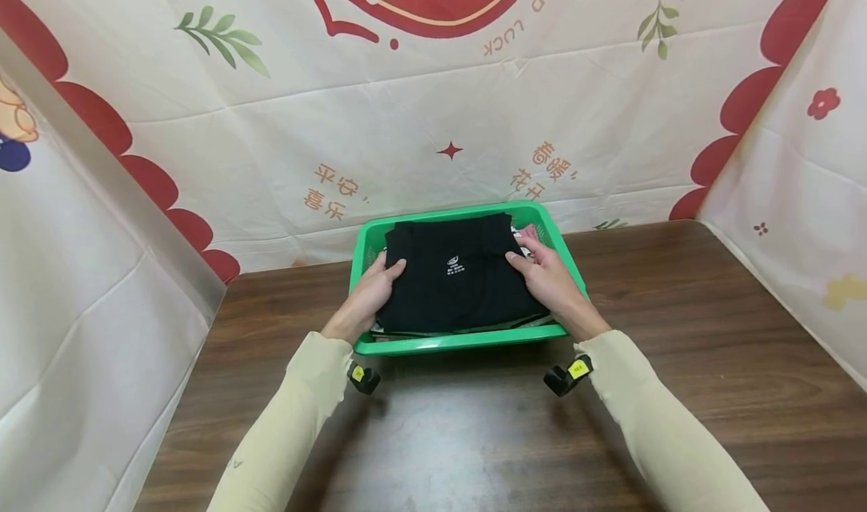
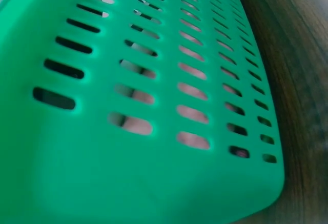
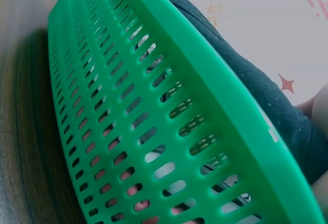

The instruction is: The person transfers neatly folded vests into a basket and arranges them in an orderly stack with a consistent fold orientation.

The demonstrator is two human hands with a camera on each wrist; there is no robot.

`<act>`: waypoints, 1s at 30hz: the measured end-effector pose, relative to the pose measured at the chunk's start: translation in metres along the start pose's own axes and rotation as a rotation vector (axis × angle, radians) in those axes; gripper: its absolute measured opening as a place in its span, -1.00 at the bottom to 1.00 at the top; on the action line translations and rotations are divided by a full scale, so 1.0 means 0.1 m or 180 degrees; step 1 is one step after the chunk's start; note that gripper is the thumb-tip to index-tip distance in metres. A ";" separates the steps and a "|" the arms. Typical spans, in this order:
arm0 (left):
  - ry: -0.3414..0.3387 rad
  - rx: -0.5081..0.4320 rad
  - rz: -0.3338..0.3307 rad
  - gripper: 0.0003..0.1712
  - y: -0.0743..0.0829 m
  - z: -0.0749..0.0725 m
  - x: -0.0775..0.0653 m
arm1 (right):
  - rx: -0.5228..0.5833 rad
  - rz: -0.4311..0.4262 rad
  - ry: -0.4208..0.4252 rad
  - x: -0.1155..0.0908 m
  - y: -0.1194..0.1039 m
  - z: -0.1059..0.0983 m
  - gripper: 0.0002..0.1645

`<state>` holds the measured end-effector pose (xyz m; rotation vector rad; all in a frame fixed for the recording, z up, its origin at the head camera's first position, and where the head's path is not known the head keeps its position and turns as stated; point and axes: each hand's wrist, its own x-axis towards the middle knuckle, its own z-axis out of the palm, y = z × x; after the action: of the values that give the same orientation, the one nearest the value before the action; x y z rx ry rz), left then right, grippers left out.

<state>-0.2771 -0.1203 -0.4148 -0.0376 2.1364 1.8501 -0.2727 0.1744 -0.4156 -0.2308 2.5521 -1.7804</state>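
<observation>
A folded black garment (image 1: 455,290) with a small white print lies flat on top of other clothes in a green plastic basket (image 1: 467,340). My left hand (image 1: 371,290) grips the garment's left side, thumb on top and fingers tucked down inside the basket. On the right side my right hand (image 1: 547,275) holds it the same way, thumb over the upper face. Pink and white cloth (image 1: 528,232) peeks out beside the right fingers. The left wrist view is filled by the slotted basket wall (image 2: 154,178); in the right wrist view, dark cloth (image 3: 256,85) shows above the rim.
The basket stands on a dark wooden table (image 1: 677,331), its far side close to a white printed cloth backdrop (image 1: 420,128). More hanging cloth (image 1: 81,271) borders the table on the left and right. A small black wrist camera (image 1: 567,376) sits below each hand.
</observation>
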 end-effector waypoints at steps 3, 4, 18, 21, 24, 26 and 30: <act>0.0000 0.0067 0.0019 -0.21 -0.01 0.00 -0.01 | -0.0024 -0.0004 0.0020 -0.01 0.00 0.00 -0.41; 0.0007 0.0094 0.0025 -0.20 -0.01 0.01 -0.02 | -0.0042 -0.0005 0.0033 -0.02 0.00 0.00 -0.42; 0.0107 0.0620 0.0010 -0.15 -0.02 0.01 -0.03 | -0.0365 0.0020 0.0100 0.00 0.04 0.02 -0.41; 0.0114 0.0649 -0.0024 -0.16 -0.02 0.01 -0.03 | -0.0400 -0.0007 0.0088 0.01 0.04 0.03 -0.42; 0.0113 0.0671 -0.0024 -0.15 -0.02 0.02 -0.02 | -0.0413 -0.0044 0.0097 0.02 0.05 0.03 -0.43; 0.0116 0.0675 -0.0015 -0.15 -0.02 0.02 -0.02 | -0.0417 -0.0068 0.0113 0.02 0.04 0.03 -0.44; 0.0108 0.0681 -0.0017 -0.16 -0.01 0.02 -0.01 | -0.0430 -0.0126 0.0151 0.03 0.05 0.04 -0.48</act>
<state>-0.2751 -0.1187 -0.4155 -0.0265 2.3425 1.6186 -0.2762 0.1721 -0.4211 -0.2460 2.7231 -1.6465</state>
